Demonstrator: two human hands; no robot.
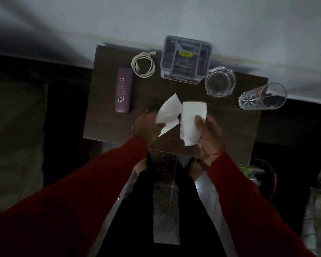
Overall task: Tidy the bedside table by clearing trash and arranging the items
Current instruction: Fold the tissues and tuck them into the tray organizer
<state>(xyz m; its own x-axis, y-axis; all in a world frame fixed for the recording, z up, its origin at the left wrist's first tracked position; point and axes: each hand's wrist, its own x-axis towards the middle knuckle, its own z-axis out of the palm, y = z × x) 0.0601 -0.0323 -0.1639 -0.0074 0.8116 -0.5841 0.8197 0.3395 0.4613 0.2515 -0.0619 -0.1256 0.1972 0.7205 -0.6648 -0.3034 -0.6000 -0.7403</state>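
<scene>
Now left hand [146, 125] and right hand [209, 132] each closed around a tissue [192, 117].

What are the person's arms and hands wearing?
Both arms are covered in long, loose, dark red sleeves that reach the wrists. The right hand has a thin red-orange thread bracelet at its wrist. The left hand is bare, with no bracelet in view. No gloves on either hand.

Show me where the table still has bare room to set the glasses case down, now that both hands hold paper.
Bare wood lies along the table's front-left, below the purple glasses case, and front-right, below the drinking glass. The back edge is crowded: coiled cable, grey organiser, glass ashtray. The left hand and right hand fill the middle.
</scene>
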